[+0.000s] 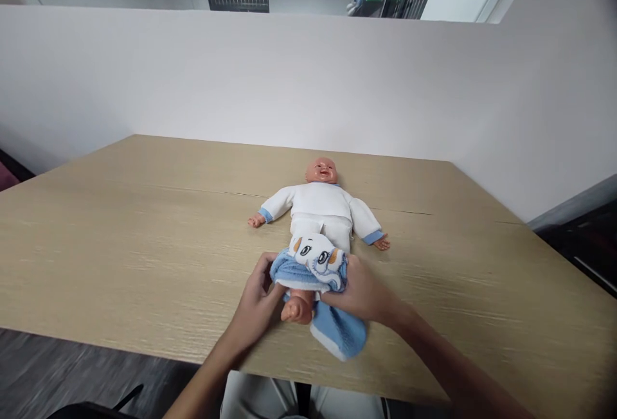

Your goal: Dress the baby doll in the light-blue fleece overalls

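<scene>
A baby doll [321,199] lies on its back on the wooden table, head away from me, in a white top with blue cuffs. Around its lower legs is a pair of blue fleece doll trousers [295,271] with a white elephant-like face on it. My left hand [258,303] is closed on the left edge of the trousers, beside the bare foot [297,308] that pokes out. Gripping the right edge of the same garment is my right hand [364,290]. One blue leg of it hangs flat toward me, and the doll's other foot is hidden.
The wooden table [168,232] meets a white partition wall [270,78] at the back. Below its near edge stands a light-coloured stool [260,396]. A black object [588,239] is at the far right, beside the table.
</scene>
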Demonstrator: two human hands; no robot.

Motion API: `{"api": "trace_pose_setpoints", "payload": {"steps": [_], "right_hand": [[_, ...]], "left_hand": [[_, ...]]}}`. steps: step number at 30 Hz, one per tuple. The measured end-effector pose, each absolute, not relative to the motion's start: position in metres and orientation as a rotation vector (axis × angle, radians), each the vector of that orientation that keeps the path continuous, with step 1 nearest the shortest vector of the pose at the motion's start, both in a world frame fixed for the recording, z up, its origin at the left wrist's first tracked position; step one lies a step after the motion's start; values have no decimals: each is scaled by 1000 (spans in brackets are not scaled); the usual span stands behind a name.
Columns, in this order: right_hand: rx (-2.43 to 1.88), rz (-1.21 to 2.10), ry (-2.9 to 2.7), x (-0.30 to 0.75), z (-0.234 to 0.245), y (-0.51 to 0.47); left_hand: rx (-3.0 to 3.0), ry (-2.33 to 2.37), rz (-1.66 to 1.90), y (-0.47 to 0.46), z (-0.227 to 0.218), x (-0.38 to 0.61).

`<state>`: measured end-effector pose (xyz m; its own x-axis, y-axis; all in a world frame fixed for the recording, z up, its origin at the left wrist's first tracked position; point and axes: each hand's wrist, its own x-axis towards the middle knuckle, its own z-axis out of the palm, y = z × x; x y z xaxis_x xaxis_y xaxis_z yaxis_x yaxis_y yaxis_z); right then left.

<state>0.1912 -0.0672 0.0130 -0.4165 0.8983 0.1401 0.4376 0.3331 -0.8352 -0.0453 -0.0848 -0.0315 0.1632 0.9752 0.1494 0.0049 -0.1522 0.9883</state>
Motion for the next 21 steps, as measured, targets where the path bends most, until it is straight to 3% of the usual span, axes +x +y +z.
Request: {"api": "trace_pose_setpoints", "payload": {"steps": [5, 11, 21], "right_hand": [[-1021, 1149, -2066, 219, 6, -40], [-959, 1408, -1676, 250, -20, -30], [-868, 1839, -1163, 260, -37, -39]], "left_hand": [[1490, 902, 997, -58, -14, -57], [1611, 830, 731, -37, 3, -74], [2017, 825, 580, -2, 37, -61]]}}
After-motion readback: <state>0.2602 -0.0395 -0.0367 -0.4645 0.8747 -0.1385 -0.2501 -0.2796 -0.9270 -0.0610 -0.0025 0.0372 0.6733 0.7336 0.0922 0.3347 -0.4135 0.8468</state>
